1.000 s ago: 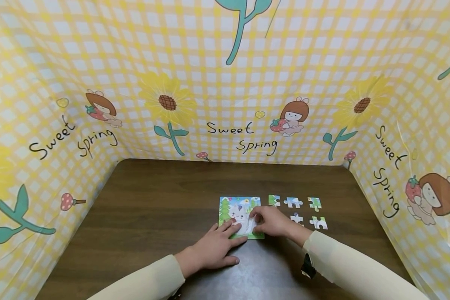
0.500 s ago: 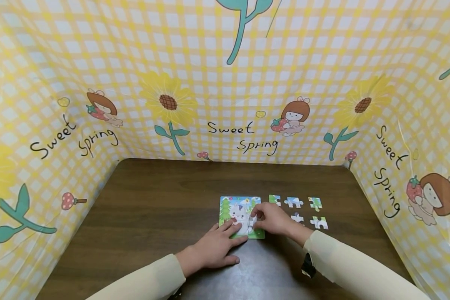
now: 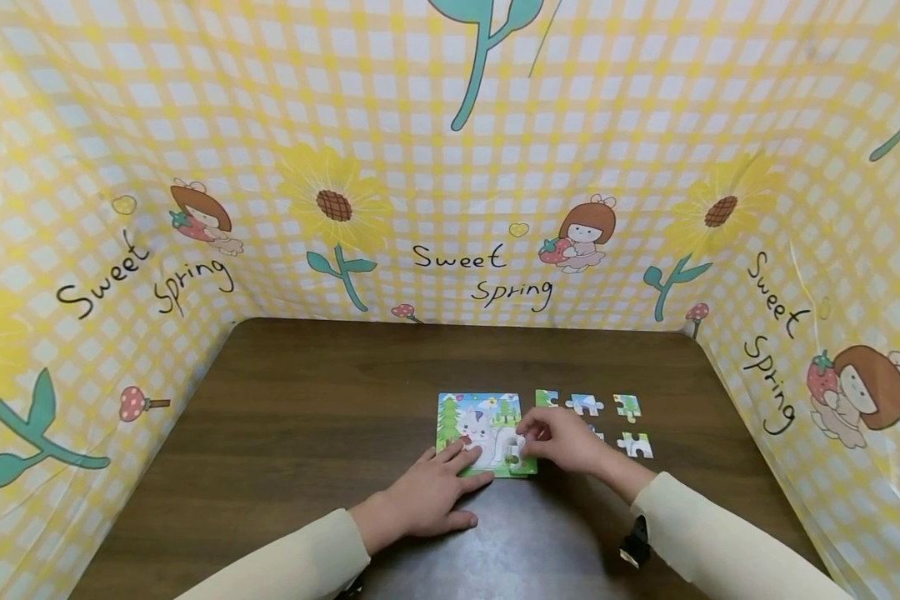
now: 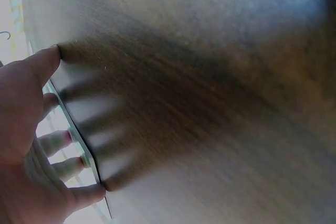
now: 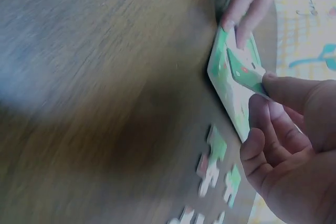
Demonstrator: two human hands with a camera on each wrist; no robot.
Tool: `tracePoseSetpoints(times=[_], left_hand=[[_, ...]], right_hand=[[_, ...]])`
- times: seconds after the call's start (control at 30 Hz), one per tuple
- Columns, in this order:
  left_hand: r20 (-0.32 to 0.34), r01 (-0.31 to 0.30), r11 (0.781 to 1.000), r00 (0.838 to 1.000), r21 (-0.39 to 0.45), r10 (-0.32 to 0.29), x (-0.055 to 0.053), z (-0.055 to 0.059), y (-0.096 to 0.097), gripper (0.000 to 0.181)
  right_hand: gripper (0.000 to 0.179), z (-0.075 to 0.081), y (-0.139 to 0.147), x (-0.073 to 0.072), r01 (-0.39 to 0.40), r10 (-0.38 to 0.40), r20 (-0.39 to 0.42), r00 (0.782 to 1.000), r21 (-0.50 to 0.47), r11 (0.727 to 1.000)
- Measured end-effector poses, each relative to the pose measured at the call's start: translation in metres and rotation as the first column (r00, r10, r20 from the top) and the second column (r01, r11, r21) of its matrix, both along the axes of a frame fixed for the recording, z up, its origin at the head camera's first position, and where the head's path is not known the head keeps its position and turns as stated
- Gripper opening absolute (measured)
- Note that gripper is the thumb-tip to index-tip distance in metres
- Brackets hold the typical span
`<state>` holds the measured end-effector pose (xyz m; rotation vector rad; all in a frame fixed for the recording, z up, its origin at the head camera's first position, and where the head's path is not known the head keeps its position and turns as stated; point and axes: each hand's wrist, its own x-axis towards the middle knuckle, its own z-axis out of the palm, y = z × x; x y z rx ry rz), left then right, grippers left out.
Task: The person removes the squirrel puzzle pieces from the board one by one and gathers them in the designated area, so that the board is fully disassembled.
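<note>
A square jigsaw puzzle [image 3: 477, 415] with a white cartoon animal among green trees lies on the table. My left hand [image 3: 437, 493] rests with spread fingers on its lower left part; in the left wrist view the fingertips [image 4: 77, 164] lie along its near edge. At the lower right corner, my right hand [image 3: 562, 437] pinches a green-edged puzzle piece [image 5: 245, 73] between thumb and fingers. That piece is tilted up over the board and reaches slightly past its right edge. The board's surface under the left fingers is hidden.
Several loose puzzle pieces [image 3: 587, 405] lie in two rows right of the board, one partly behind my right hand. The brown wooden table [image 3: 330, 375] is enclosed by a yellow checked cloth [image 3: 450, 192] at the back and sides.
My right hand has moved a little to the right with the pinched puzzle piece, which now shows separate from the picture at the board's lower right corner. My left hand stays put.
</note>
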<state>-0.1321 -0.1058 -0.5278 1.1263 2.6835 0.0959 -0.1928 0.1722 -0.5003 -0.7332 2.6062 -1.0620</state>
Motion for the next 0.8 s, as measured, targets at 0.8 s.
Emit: tracePoseSetpoints(times=[0.8], left_hand=[[0.023, -0.001, 1.0, 1.0, 0.018, 0.001, -0.001, 0.001, -0.001, 0.066]], right_hand=[[0.011, -0.009, 0.153, 0.046, 0.201, -0.201, 0.115, 0.973, 0.018, 0.979]])
